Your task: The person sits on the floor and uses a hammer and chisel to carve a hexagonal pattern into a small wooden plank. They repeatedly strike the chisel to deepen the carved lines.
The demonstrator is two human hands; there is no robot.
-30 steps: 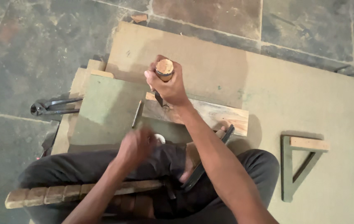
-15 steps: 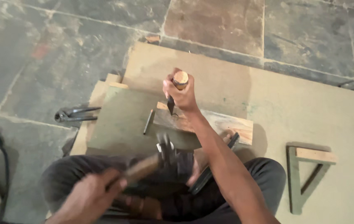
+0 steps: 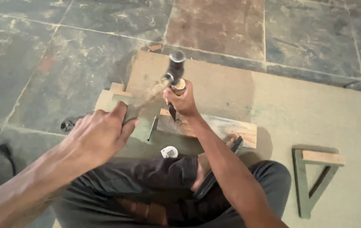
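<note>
On the stone-tiled floor point(image 3: 41, 46), a flat sheet of board point(image 3: 315, 109) carries the work. The right hand point(image 3: 184, 101) grips a wooden-handled chisel point(image 3: 176, 95), fingers wrapped tight around the handle; the blade points down into a pale wooden plank point(image 3: 227, 128) that lies across the board. The left hand point(image 3: 100, 135) is closed around a hammer shaft, fingers curled; the hammer head point(image 3: 175, 63) is motion-blurred and sits right at the top of the chisel handle.

Procedure for a clean cut, judged from this position:
1. Hold the chisel near upright so the blow runs straight down the handle.
2. Land the hammer face squarely on the handle end; a glancing blow may slip toward the gripping fingers.
3. Keep the gripping hand below the handle top.
4. Pin the plank under a leg or foot so that it cannot shift; whether it is pinned now cannot be told.

Nearby: a thin dark tool point(image 3: 152, 128) lies just beside the chisel point, a small round white object point(image 3: 169, 152) near the knee, and a triangular wooden frame point(image 3: 315, 179) well apart to the right.
</note>
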